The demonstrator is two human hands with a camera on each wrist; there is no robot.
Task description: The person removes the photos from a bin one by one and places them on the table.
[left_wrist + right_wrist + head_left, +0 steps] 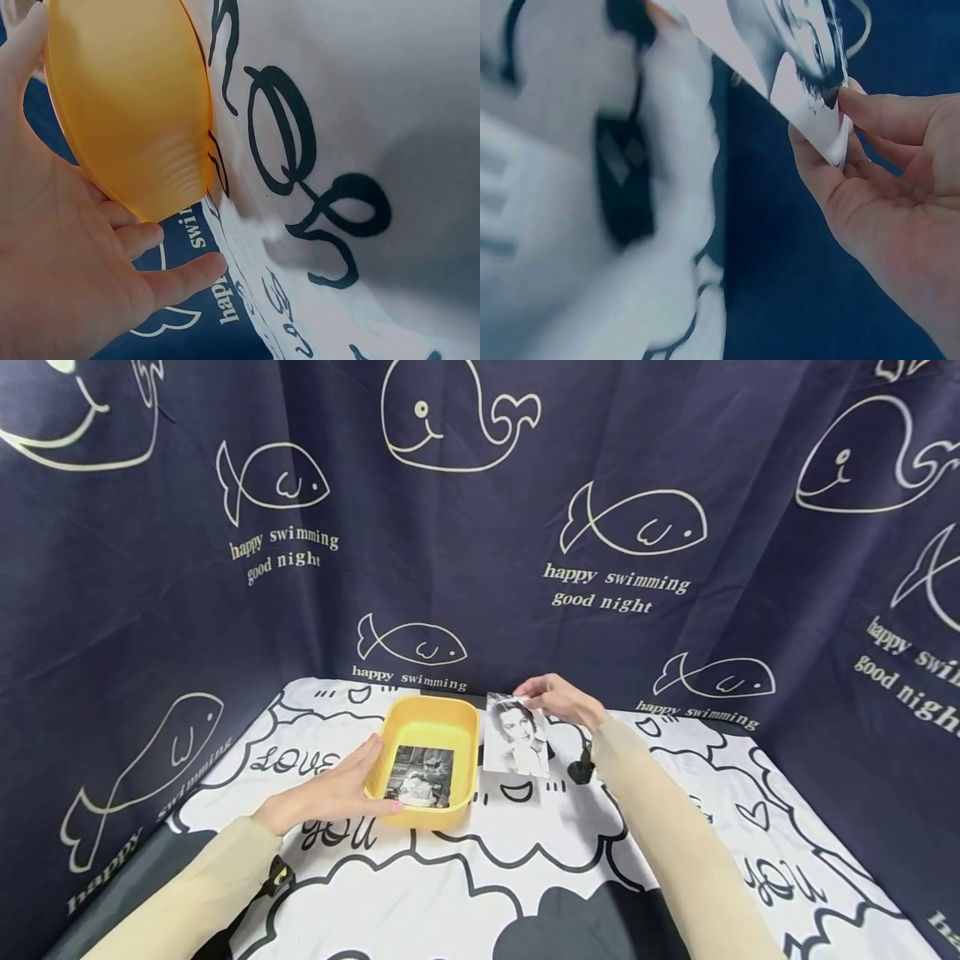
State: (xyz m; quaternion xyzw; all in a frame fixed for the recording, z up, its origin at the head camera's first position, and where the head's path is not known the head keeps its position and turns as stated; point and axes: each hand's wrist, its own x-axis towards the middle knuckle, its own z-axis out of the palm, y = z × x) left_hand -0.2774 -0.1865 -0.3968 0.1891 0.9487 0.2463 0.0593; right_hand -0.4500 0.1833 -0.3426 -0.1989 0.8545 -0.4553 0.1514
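A yellow plastic bin (396, 708) stands on the patterned cloth, and a black-and-white photo print (423, 774) lies inside it. My left hand (337, 787) holds the bin's near left corner, with the thumb along the front rim and the fingers on the left side. Seen from the left wrist, this hand (82, 255) spans the bin's wall (135, 97), its lower fingers spread apart. To the right of the bin, my right hand (558, 697) pinches the top right corner of a second photo print (516, 737), a portrait. The right wrist view shows thumb and fingertips on this print's corner.
A white cloth (405, 893) with black drawings and lettering covers the table. Dark blue curtains (480, 543) with fish and whale outlines enclose the back and both sides. A black wrist device (581, 768) hangs by the right sleeve.
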